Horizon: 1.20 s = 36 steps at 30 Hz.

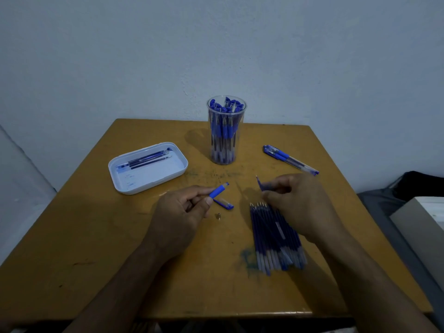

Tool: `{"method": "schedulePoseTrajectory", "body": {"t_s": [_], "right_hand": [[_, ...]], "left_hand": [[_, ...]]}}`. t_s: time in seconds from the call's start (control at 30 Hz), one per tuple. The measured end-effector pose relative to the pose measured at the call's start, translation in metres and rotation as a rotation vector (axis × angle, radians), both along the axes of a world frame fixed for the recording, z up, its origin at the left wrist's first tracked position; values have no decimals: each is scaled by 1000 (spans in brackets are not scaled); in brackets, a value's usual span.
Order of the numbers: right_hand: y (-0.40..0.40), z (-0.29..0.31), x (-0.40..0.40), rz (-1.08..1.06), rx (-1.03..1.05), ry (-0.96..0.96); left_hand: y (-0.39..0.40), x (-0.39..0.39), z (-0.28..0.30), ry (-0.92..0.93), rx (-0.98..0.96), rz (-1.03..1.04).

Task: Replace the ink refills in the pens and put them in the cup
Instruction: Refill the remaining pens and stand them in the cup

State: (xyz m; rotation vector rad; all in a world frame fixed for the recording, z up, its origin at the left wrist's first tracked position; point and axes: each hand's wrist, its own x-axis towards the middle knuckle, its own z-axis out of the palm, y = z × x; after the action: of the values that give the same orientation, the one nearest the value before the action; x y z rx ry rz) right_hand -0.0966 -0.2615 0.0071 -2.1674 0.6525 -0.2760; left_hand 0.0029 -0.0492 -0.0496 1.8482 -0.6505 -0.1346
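left hand (179, 212) pinching ribbed blue pen barrel (218, 190)

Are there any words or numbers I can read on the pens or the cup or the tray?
No words or numbers can be read anywhere in this picture.
Pens in the cup: any print on them is too small and blurred to read.
Loose pens on the table: too blurred to tell.
Refills pile: a pale strip lies on it, unreadable.
Tray: only blue ink smudges, no letters.
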Motion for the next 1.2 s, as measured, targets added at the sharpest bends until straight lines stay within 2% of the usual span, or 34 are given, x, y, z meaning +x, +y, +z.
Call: {"method": "schedulePoseTrajectory", "body": {"t_s": [0.17,0.43,1.2], "right_hand": [[-3,-3,-8,3,-119,139],[4,-14,-14,59,-296,258],[9,-17,-15,50,-317,240]], "left_hand": [[-1,-1,1,16,3,1],[-2,-1,-1,9,28,-4],[-1,-2,-1,-9,33,-18]]}}
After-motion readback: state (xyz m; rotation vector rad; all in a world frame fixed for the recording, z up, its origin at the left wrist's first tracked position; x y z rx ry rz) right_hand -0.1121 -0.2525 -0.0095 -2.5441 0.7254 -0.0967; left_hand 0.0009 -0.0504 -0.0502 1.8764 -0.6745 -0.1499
